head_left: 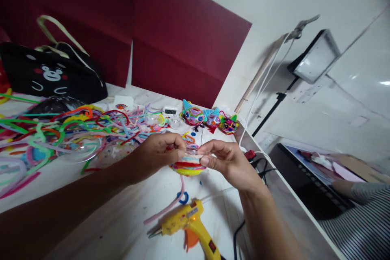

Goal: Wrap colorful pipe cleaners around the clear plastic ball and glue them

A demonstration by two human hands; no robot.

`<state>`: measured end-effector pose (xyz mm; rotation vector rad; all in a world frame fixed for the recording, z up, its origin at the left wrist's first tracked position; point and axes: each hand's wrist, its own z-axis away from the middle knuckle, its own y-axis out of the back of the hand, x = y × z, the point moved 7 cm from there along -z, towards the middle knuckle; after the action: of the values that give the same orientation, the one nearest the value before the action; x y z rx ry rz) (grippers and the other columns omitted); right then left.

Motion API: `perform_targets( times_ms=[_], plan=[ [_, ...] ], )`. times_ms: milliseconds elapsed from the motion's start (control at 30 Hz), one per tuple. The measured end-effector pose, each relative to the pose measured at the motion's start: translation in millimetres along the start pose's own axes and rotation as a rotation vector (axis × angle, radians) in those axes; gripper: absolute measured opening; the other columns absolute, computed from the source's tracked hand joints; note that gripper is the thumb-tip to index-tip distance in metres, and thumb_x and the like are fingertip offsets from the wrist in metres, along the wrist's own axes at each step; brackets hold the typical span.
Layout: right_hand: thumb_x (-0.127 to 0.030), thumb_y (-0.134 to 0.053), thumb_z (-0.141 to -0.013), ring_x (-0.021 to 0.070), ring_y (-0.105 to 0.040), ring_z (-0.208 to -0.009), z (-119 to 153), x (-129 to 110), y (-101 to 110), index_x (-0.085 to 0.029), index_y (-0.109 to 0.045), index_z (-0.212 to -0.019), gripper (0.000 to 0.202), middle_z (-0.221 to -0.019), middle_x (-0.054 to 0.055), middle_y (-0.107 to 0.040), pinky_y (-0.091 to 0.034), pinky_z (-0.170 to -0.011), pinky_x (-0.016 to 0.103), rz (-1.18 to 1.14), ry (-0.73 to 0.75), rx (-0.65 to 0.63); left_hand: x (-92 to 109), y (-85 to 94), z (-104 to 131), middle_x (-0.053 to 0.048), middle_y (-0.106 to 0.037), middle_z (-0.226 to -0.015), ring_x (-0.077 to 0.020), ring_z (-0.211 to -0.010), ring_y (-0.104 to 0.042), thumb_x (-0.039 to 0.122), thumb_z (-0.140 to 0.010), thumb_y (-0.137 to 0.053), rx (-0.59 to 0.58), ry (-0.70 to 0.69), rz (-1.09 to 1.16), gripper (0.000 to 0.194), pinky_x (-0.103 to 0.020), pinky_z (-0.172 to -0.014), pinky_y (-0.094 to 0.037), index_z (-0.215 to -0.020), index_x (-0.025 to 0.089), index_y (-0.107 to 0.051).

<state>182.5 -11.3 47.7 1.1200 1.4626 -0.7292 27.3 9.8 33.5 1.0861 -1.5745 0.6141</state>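
Beyond the gun (pixel 183 218), the left hand (pixel 158 151) and right hand (pixel 233 164) pinch the ball (pixel 188 166) from either side, and the pink strand (pixel 167 208), its end near the gun's nozzle (pixel 155 233), could scorch or stick if that is hot.

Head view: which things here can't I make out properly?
- Striped piece, head view: parts of its upper sides are hidden by the left grip and right grip.
- Yellow glue gun, head view: the handle's end is cut off by the bottom edge.
- White digital display, head view: its digits are too small and blurred.
- Person in stripes, head view: mostly cut off by the right edge.
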Motion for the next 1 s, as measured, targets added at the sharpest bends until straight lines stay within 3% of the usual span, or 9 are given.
perform_targets(
  times_ms=[300,400,633,1000],
  plan=[
    [-0.037,-0.082,-0.072,0.0156,-0.060,-0.077,1.4,3.3,5.8,-0.018,-0.074,-0.087,0.025,-0.083,0.004,-0.070,-0.048,-0.074,0.030,-0.021,-0.037,0.020,4.2,-1.1,0.3,0.001,-0.056,-0.072,-0.0140,-0.069,-0.051,0.038,-0.085,-0.055,-0.090,-0.007,-0.021,0.025,-0.024,-0.063,-0.040,-0.081,0.015,-0.062],
    [-0.037,-0.083,-0.072,0.0151,-0.060,-0.076,1.3,3.5,6.4,-0.018,-0.075,-0.086,0.025,-0.082,0.004,-0.070,-0.048,-0.073,0.030,-0.023,-0.033,0.017,2.2,2.6,0.6,-0.001,-0.061,-0.077,-0.0158,-0.074,-0.054,0.038,-0.086,-0.054,-0.083,0.006,-0.012,0.025,-0.025,-0.066,-0.043,-0.084,0.015,-0.065],
    [-0.037,-0.083,-0.072,0.0153,-0.061,-0.076,0.8,4.7,3.8,-0.018,-0.074,-0.087,0.026,-0.083,0.004,-0.070,-0.048,-0.074,0.031,-0.029,-0.052,0.009,12.9,4.5,2.1,0.000,-0.059,-0.077,-0.0166,-0.075,-0.055,0.031,-0.078,-0.060,-0.025,-0.069,-0.218,0.015,-0.024,-0.064,-0.045,-0.082,0.017,-0.064],
    [-0.040,-0.083,-0.070,0.0157,-0.060,-0.077,1.0,5.0,2.2,-0.017,-0.074,-0.086,0.030,-0.084,0.004,-0.069,-0.047,-0.074,0.031,-0.011,-0.074,0.011,0.1,3.2,-0.9,0.000,-0.059,-0.074,-0.0138,-0.069,-0.054,0.032,-0.080,-0.058,-0.033,-0.011,-0.137,0.018,-0.023,-0.061,-0.042,-0.078,0.015,-0.063]
  ],
)
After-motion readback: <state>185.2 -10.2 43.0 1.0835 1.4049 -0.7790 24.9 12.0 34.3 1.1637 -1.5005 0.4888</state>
